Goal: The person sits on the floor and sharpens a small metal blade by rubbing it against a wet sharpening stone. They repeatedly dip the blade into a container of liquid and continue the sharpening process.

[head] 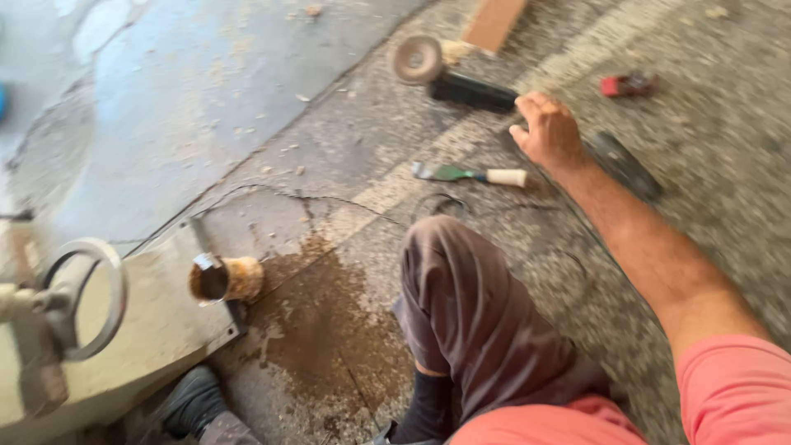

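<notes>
Right now the right hand [548, 132] is stretched out far across the concrete floor [700, 165], arm fully extended, fingers loosely curled and holding nothing. It hovers just beside the rear end of the angle grinder [449, 76], which lies on its side at the far middle of the scene, its round disc facing left and its dark body pointing right toward the knuckles. Hand and tool look near, maybe touching at the fingertips, but the blur makes that hard to call.

Just nearer than the hand lies a chisel [470, 174] with a pale handle and greenish blade, flat on the floor. A small red object [628, 84] sits far right, too blurred to name, and a wooden offcut [494, 21] sits at the far edge beyond the grinder.

On the near left stands a pale machine housing [156, 313] with a metal ring handle [86, 297] and a rusty pipe stub [227, 278], with a brown stain [321, 321] spread on the floor beside it. The person's knee [461, 288] in grey trousers fills the near middle.

The left hand is out of view.

By my reading, this is the reach-for-the-tool step. What it calls for next is closing the fingers fully round the grinder's body, clear of the disc.
</notes>
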